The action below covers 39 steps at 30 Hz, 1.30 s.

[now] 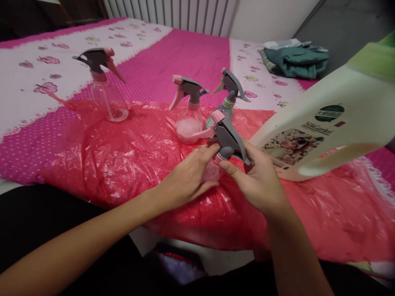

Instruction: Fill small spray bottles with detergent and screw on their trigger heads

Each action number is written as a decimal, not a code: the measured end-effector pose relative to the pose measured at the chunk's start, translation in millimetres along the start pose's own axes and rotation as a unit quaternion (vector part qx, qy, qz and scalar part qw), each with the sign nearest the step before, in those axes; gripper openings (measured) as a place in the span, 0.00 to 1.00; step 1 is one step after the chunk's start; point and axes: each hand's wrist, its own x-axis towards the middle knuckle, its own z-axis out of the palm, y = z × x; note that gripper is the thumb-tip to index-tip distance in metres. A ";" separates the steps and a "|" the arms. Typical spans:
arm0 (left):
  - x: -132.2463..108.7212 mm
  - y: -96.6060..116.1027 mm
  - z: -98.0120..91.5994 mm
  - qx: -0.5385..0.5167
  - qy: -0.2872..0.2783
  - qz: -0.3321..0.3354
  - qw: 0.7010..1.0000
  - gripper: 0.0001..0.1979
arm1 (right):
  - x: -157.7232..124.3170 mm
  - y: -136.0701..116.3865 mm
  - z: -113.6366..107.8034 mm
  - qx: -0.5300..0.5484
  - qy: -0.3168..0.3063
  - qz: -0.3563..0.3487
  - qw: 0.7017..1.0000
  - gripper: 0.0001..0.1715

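A clear pink spray bottle with a grey and pink trigger head (228, 139) stands in front of me, partly covered by my hands. My left hand (191, 174) is closed around its body. At the neck, the fingers and thumb of my right hand (259, 176) grip the spray head. Just behind are a pink spray bottle (189, 125) with whitish contents and a bluish spray bottle (228, 107), both upright. Farther left stands another pink spray bottle (109, 98), with little or nothing inside.
A large white detergent jug (296, 127) with a green top leans at the right. Red plastic sheeting (129, 152) lies under the bottles, over a pink and white bedspread (191, 53). Folded green clothing (298, 59) sits at the back right.
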 end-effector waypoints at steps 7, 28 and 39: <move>-2.0 4.6 0.0 -0.001 0.016 -0.015 1.000 0.36 | -8.6 1.3 22.9 -0.019 0.131 0.014 0.991 0.13; -8.5 0.4 -5.1 0.005 -0.010 -0.008 1.000 0.42 | -13.2 10.0 18.8 0.019 0.066 0.019 0.997 0.10; -10.8 -1.6 -4.9 -0.022 -0.016 -0.032 0.999 0.42 | -18.7 13.2 17.3 -0.002 0.067 0.016 0.998 0.17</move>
